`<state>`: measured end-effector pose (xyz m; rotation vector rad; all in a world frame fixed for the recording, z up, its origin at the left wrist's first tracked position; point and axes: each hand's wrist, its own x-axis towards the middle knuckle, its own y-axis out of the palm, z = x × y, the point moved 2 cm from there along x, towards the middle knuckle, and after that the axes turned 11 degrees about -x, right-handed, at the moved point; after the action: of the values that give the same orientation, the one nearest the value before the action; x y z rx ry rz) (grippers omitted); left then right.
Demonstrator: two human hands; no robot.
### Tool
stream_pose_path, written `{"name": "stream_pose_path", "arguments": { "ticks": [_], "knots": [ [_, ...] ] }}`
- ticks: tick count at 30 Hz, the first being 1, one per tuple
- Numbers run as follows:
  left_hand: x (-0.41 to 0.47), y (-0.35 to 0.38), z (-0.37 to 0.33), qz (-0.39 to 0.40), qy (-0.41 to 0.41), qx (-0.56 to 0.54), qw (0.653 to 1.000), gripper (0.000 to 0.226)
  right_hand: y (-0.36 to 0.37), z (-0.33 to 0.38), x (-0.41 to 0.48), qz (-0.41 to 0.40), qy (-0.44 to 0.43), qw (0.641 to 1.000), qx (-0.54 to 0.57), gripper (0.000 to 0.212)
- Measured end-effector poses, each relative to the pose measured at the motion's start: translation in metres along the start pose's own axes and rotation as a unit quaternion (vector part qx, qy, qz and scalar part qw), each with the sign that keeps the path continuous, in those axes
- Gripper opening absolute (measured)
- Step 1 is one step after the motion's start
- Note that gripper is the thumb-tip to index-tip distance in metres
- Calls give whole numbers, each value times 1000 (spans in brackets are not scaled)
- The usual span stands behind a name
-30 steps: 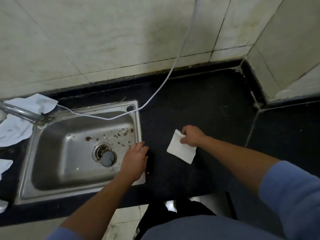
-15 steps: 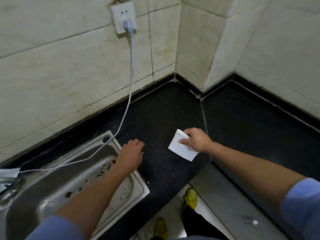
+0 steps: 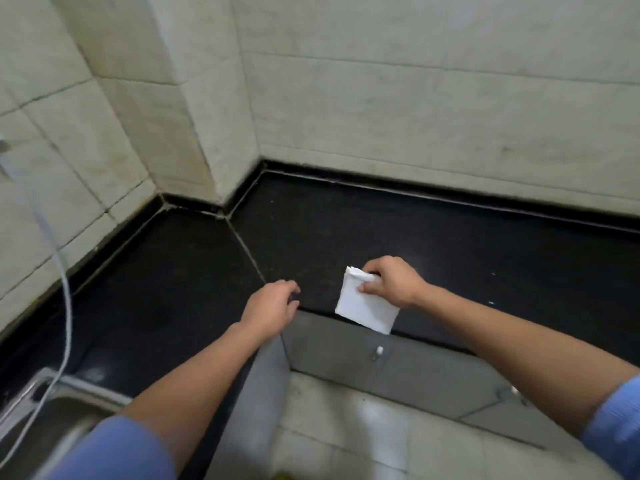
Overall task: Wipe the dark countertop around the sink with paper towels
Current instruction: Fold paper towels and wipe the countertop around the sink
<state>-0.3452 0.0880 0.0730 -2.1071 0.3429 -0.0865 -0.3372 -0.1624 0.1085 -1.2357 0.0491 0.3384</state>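
The paper towel [image 3: 363, 308], a folded square pinched at its upper corner by the right hand [image 3: 393, 282], lies at seven o'clock from those fingers over the countertop's [image 3: 450, 244] front edge, while the left hand [image 3: 272, 306] rests at nine o'clock, loosely curled and empty.

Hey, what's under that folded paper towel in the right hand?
The folded paper towel, pinched by the right hand, covers the front edge of the dark countertop; its lower corner overlaps the grey panel below. The patch it hides cannot be seen.
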Motion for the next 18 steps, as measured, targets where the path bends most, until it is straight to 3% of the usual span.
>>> {"name": "stream_pose_path", "arguments": {
  "ticks": [3, 6, 8, 11, 13, 18],
  "knots": [
    [28, 48, -90, 29, 8, -148, 988, 20, -18, -73, -59, -16, 42, 999, 15, 13],
    [44, 103, -190, 88, -2, -326, 941, 12, -33, -146, -122, -25, 89, 995, 37, 11],
    [47, 140, -252, 153, -6, -384, 910, 13, -42, -191, -161, -33, 123, 991, 43, 12],
    [45, 188, -327, 241, 9, -397, 885, 16, -52, -252, -209, -54, 180, 980, 64, 15],
    [48, 213, -366, 264, 32, -381, 885, 7, -57, -286, -233, -67, 212, 971, 84, 17],
    [81, 259, -442, 315, 79, -349, 879, 9, -69, -361, -273, -118, 282, 942, 138, 15]
  ]
}}
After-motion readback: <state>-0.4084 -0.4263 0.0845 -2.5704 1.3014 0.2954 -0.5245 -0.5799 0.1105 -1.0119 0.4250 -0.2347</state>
